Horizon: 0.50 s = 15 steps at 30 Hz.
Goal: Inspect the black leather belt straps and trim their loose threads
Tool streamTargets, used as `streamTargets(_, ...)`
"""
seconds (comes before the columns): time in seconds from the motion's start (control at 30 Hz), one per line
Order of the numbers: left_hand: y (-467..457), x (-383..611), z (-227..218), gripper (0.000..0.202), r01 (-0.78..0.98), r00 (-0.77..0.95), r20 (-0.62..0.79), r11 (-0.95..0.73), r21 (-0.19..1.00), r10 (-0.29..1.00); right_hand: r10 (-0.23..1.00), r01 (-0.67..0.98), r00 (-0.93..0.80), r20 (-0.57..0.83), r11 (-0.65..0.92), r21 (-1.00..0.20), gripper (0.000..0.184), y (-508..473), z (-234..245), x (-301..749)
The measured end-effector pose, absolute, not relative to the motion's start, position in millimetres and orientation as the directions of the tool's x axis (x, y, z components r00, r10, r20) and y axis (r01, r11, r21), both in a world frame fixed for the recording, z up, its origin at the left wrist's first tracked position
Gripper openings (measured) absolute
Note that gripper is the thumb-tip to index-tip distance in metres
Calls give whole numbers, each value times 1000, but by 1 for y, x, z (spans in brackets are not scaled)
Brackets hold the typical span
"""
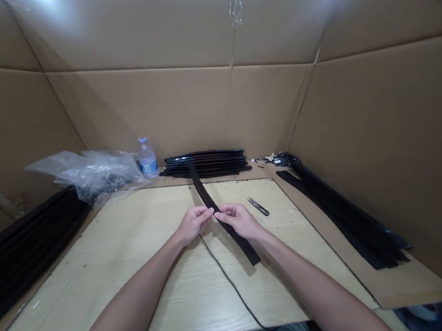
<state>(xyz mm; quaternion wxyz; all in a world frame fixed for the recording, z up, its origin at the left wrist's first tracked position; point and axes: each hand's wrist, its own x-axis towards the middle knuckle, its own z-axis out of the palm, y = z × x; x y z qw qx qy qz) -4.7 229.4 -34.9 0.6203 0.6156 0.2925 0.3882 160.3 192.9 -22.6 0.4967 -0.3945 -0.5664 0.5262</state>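
Both hands pinch a long flat black strip near its middle, just above the table. My left hand is closed on the strip's left edge, fingertips nearly touching the other hand's. On the right edge, my right hand is closed with the thumb on top. The strip runs from the stack at the back toward me, its near end hanging free. A thin dark cord trails from beneath my left hand to the table's front edge. To the right of my hands lies a pair of thread snips.
Black strips are stacked at the back, with more piles left and right. A water bottle stands beside crumpled clear plastic bags. Dark cords lie bunched at the back right. Cardboard walls enclose the table.
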Motion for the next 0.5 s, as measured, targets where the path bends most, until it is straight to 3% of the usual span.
streamTargets(0.23, 226, -3, -29, 39, -96, 522, 105, -64, 993, 847, 958, -246, -274, 90, 20, -969, 40, 185, -19, 157)
streamTargets(0.4, 231, -3, -36, 32, -89, 472, 120, -88, 992, 873, 972, -166, -206, 112, 78, -983, 28, 187, -14, 157)
streamTargets(0.5, 232, -3, -40, 29, -105, 472, 111, -69, 992, 875, 976, -155, -158, 147, 122, -980, 34, 188, -12, 158)
